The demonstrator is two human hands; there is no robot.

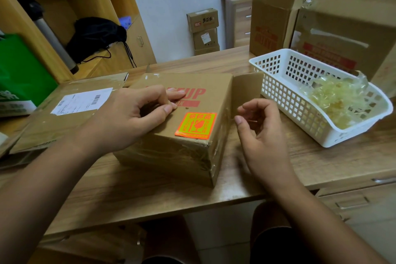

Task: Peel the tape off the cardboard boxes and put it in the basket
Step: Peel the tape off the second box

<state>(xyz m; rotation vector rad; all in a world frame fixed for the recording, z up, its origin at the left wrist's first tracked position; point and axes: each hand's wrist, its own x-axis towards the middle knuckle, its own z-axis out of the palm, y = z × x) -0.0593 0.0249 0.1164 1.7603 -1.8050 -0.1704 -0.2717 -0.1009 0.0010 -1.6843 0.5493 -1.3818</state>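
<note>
Left hand at frame centre-left, lying on top of the brown cardboard box with red print; fingers curled, thumb tip and fingertips meeting low on the top face, looks like picking at a tape edge, but cannot tell whether anything is actually pinched. Right hand just right of the box, beside the open cardboard flap; fingers loosely half-curled, thumb apart from them, and cannot tell if a clear strip is in it. Clear glossy packing tape still shows on the box's near right corner and side, running front to back along the edge; more sheen along the far top edge. Orange fragile sticker sits between the two hands on the top face. White perforated plastic basket is to the right of the box on the wooden desk, yellowish crumpled tape wads already inside. Right hand is nearer both the corner tape and the basket, so peel-and-drop likely goes rightward. Flattened cardboard with white shipping label at left.
</note>
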